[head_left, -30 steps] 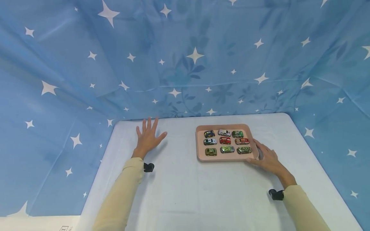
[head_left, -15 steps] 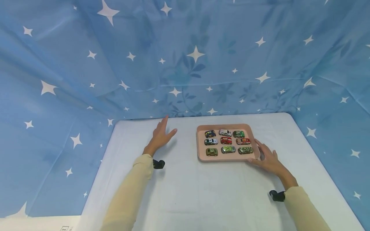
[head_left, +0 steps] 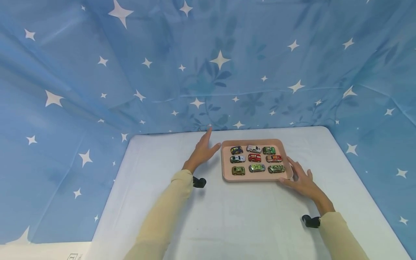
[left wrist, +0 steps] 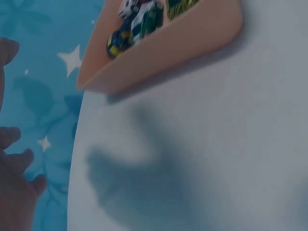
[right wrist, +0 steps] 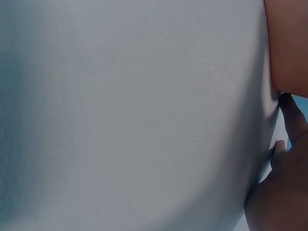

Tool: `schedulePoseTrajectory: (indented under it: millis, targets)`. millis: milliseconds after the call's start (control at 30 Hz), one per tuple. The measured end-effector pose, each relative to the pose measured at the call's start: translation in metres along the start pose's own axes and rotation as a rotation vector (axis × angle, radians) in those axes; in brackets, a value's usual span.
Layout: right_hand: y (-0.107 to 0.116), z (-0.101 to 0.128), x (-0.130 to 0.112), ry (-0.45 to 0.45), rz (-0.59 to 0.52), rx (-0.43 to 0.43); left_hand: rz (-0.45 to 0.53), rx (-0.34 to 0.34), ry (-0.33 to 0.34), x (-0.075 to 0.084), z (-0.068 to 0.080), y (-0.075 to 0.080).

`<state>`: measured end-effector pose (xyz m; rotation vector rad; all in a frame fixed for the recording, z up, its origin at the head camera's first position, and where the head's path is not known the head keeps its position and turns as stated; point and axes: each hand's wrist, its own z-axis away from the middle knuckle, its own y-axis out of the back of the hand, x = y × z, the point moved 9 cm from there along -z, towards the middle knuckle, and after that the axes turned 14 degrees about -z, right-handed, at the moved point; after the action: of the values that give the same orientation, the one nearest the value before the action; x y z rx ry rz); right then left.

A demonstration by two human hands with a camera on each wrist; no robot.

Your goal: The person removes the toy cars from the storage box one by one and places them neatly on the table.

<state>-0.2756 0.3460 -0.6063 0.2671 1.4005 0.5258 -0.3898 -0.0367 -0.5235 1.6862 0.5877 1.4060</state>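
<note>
A pink tray (head_left: 256,178) sits on the white table (head_left: 227,216) right of centre and holds several toy cars (head_left: 254,157) in rows. My left hand (head_left: 203,151) hovers just left of the tray's left edge with straight, spread fingers and holds nothing. The left wrist view shows its fingers (left wrist: 14,183) at the frame's edge, its shadow on the table, and the tray (left wrist: 183,43) with cars (left wrist: 139,21) beyond. My right hand (head_left: 299,177) rests against the tray's near right corner, fingers along the right rim. In the right wrist view, its fingers (right wrist: 284,192) touch the tray (right wrist: 288,43).
A blue curtain with white stars (head_left: 208,72) hangs close behind the table and wraps both sides. The table's back edge runs just beyond the tray. Bare white tabletop lies on the left and in front of the tray.
My left hand has moved right across the table, from far left to just beside the tray's left edge. The right hand and the tray have stayed in place.
</note>
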Motion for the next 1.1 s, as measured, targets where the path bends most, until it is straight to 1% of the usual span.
schedulePoseTrajectory:
  millis: [100, 133, 233, 333, 367, 467, 533, 633, 700, 767, 900, 1033, 1100]
  targets:
    - [-0.001, -0.002, -0.005, 0.017, -0.009, 0.005, 0.023, -0.01, -0.022, 0.017, -0.009, -0.009]
    - [-0.001, -0.003, -0.007, 0.023, -0.01, 0.008, 0.041, -0.015, -0.019, 0.022, -0.011, -0.012]
    - [-0.003, -0.002, -0.009, 0.036, -0.007, 0.012, 0.087, -0.031, -0.051, 0.039, -0.019, -0.023]
    - [-0.003, 0.0, -0.008, 0.037, 0.006, 0.017, 0.096, -0.053, -0.113, 0.059, -0.026, -0.034]
    - [-0.003, 0.001, -0.007, 0.036, 0.009, 0.019, 0.094, -0.057, -0.145, 0.066, -0.028, -0.037]
    - [-0.003, 0.001, -0.006, 0.042, -0.003, 0.019, 0.073, -0.054, -0.202, 0.086, -0.035, -0.042]
    - [-0.003, 0.0, -0.007, 0.05, -0.009, 0.022, 0.087, -0.051, -0.234, 0.099, -0.039, -0.045]
    - [-0.002, 0.0, -0.007, 0.053, -0.011, 0.027, 0.105, -0.07, -0.285, 0.119, -0.043, -0.054]
    - [-0.001, 0.0, -0.005, 0.047, -0.002, 0.031, 0.122, -0.101, -0.321, 0.131, -0.043, -0.062]
    - [-0.001, 0.001, -0.003, 0.038, 0.004, 0.028, 0.097, -0.116, -0.342, 0.141, -0.044, -0.069]
    - [-0.002, 0.004, 0.002, 0.027, 0.001, 0.023, -0.01, -0.123, -0.363, 0.156, -0.047, -0.081]
    - [-0.002, 0.003, 0.001, 0.03, -0.001, 0.029, -0.141, -0.126, -0.389, 0.166, -0.054, -0.091]
    - [-0.001, 0.003, 0.0, 0.033, 0.003, 0.033, -0.19, -0.141, -0.401, 0.169, -0.055, -0.095]
